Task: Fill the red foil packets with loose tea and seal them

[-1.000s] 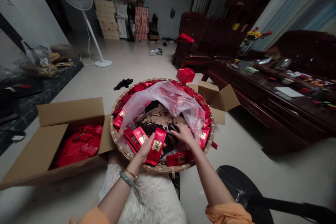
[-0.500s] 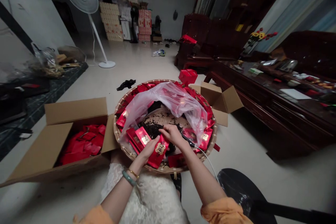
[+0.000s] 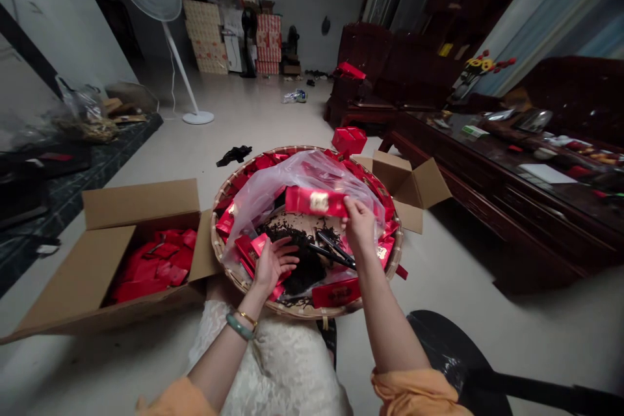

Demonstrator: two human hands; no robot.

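My right hand (image 3: 359, 224) pinches one end of a red packet (image 3: 316, 201) with a gold label, holding it level above a round woven basket (image 3: 398, 250). My left hand (image 3: 275, 264) is open, fingers spread, over the near left part of the basket beside more red packets (image 3: 246, 252). Inside lies a translucent plastic bag (image 3: 253, 192) with dark loose shreds that look like tea leaves (image 3: 280, 232). A black hair straightener (image 3: 336, 250) rests on them, its plates apart, partly behind my right forearm. Another red packet (image 3: 336, 294) lies along the near rim.
To the left stands an open cardboard box (image 3: 110, 260) of red packets. A smaller open box (image 3: 422, 188) and a red box (image 3: 349, 140) lie beyond the basket. A white fan (image 3: 197, 117) stands far left, a dark wooden table (image 3: 468, 162) at right, a black round base (image 3: 439, 344) near right.
My right hand has lifted the red packet up and away to the right, out of my left hand. My left hand has let go and spread its fingers. The hair straightener shows more fully.
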